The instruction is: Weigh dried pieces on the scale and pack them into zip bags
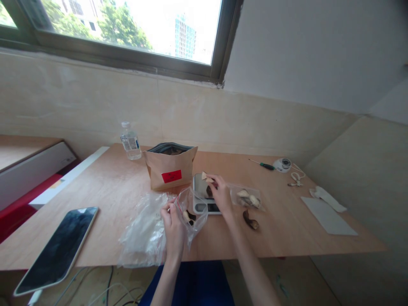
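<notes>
My left hand (174,229) grips the edge of a small clear zip bag (199,225), which has a few dark-and-pale dried mushroom pieces (188,216) inside. Pinched in the fingers of my right hand (222,196) is a pale dried mushroom piece (207,177), held above a small kitchen scale (200,187). Another dark piece (209,191) shows at the scale's plate, partly hidden by my fingers. Right of the scale lies a filled clear bag (248,198) of mushroom pieces. One loose brown mushroom piece (250,220) rests on the table in front of it.
An open brown paper pouch (170,170) with a red label stands behind the scale. Clear plastic bags (143,229) lie left of my hand, beside a tablet (60,246). Farther off are a water bottle (130,142), a screwdriver (267,166), a white camera (282,165) and white paper (328,216).
</notes>
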A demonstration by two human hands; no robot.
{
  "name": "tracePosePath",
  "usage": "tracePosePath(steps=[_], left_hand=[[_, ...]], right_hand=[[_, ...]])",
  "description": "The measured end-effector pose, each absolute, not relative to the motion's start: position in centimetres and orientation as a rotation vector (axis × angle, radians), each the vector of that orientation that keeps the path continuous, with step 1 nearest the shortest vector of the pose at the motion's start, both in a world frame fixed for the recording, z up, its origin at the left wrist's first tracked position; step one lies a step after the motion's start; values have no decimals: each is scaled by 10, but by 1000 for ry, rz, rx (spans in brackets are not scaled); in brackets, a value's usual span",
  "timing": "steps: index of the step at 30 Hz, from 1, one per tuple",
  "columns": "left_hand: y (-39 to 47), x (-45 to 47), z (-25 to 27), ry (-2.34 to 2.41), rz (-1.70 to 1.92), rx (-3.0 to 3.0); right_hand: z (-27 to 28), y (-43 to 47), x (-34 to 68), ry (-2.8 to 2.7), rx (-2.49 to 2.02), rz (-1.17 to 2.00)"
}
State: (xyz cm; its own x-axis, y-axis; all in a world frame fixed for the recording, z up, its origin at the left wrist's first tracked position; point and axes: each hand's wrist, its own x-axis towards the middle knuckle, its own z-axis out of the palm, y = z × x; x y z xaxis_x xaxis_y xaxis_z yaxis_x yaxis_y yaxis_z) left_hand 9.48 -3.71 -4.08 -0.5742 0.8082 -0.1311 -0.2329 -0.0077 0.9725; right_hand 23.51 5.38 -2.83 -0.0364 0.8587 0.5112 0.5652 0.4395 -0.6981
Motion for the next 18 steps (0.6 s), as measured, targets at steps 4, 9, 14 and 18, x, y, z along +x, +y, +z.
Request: tracePosePath(steps=[4,9,14,18], left_hand=[[-31,99,-41,1573,1649,646],[-29,100,-39,1517,1678,575],[-33,99,-37,1466,1688,512],[-35,98,-38,1452,1714,500]], right_hand=[[7,30,228,-1722,-1135,571],[11,28,236,-1858,-1183,520],[-43,55,250,-2046,-1453,209],[-63,60,249,-2036,-1509,163]])
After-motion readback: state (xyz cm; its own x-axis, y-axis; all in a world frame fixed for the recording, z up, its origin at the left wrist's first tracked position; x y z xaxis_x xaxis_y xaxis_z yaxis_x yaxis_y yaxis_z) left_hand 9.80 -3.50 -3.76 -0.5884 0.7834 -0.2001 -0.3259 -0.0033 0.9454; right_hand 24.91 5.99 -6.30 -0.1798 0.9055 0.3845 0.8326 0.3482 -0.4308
